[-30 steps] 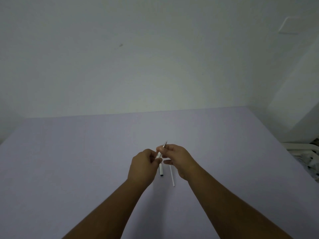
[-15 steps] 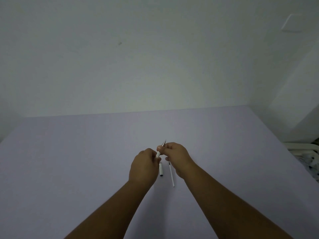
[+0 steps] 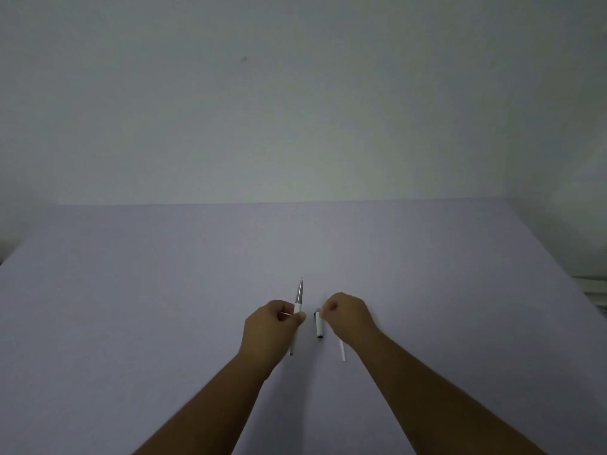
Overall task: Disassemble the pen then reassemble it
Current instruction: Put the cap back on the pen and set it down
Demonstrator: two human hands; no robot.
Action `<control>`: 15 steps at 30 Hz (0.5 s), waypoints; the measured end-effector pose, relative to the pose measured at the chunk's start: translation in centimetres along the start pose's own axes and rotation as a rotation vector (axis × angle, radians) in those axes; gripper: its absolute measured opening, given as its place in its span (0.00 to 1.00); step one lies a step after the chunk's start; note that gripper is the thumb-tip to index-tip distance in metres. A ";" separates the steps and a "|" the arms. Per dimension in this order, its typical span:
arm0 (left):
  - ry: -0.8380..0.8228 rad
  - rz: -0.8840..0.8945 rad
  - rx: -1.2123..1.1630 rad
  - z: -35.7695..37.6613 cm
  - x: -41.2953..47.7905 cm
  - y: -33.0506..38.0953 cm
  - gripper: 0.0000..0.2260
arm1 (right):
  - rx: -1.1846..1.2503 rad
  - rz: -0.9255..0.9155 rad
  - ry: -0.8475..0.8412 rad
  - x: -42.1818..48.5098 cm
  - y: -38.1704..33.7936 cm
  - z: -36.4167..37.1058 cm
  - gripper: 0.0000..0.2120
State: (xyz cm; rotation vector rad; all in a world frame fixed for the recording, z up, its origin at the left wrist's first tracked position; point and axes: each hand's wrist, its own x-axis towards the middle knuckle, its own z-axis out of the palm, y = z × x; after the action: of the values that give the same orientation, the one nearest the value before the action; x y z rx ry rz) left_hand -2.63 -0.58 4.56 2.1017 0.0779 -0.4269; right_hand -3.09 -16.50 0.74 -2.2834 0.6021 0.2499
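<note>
My left hand point(image 3: 271, 326) is closed around a white pen body point(image 3: 297, 310). Its silver tip points up and away from me, and its back end sticks out below my fist. My right hand point(image 3: 348, 315) is apart from the pen, with its fingers curled. Thumb and forefinger pinch the far end of the white pen cap point(image 3: 318, 326), which lies on the table between my hands. A thin white tube point(image 3: 342, 351) lies on the table, partly hidden under my right wrist.
The table point(image 3: 164, 290) has a plain pale lilac top that reaches to a bare wall at the back. At the far right edge, pale objects point(image 3: 591, 287) sit beyond the table's side.
Both hands were together on the pen. My right hand has let go and moved right and down to the cap, while my left hand keeps the pen and has moved left.
</note>
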 end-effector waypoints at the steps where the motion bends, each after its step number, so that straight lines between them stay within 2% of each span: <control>1: -0.014 -0.023 -0.035 0.0 0.0 -0.4 0.03 | -0.053 -0.013 -0.015 0.2 0.3 1.0 0.08; 6: -0.028 -0.064 -0.110 -0.6 0.3 -1.5 0.02 | -0.182 -0.021 0.000 1.2 0.5 4.7 0.14; 10: -0.037 -0.060 -0.123 -0.9 0.5 -1.6 0.03 | -0.232 -0.024 0.044 1.2 0.5 5.9 0.11; 13: -0.048 -0.062 -0.125 -1.0 0.5 -1.5 0.05 | -0.025 0.036 0.069 1.3 0.0 5.2 0.16; 15: -0.061 -0.062 -0.120 -0.9 0.5 -1.5 0.04 | 0.367 0.126 0.056 1.4 -1.0 3.6 0.15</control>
State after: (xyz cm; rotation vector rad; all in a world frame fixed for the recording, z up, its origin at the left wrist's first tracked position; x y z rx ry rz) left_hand -2.22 0.94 3.63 1.9708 0.1303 -0.5107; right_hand -1.33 -13.82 -1.63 -1.9073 0.7560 0.1237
